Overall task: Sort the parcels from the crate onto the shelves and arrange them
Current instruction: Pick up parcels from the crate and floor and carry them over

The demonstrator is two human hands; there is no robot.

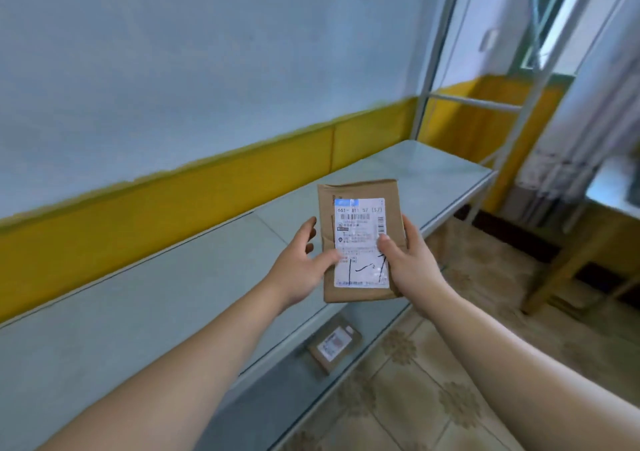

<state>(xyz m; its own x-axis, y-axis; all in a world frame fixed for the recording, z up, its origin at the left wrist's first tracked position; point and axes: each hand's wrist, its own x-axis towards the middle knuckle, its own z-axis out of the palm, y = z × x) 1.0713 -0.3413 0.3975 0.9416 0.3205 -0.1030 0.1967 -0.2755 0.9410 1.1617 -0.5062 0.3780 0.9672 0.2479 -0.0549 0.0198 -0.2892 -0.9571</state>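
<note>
A flat brown cardboard parcel [360,190] with a white shipping label facing me is held in the air over the front edge of the grey shelf [173,298]. My right hand [408,263] grips its right edge, thumb on the label and fingers behind. My left hand [301,263] is at the parcel's left edge, thumb lying on the label's lower left, fingers spread and loosely bent beside it. A second small brown parcel [334,345] with a label lies on the lower shelf [277,391] below.
The shelf unit has white metal posts [431,66] and runs along a wall painted white above and yellow below. A wooden table leg [561,270] stands on the patterned tile floor to the right. No crate is in view.
</note>
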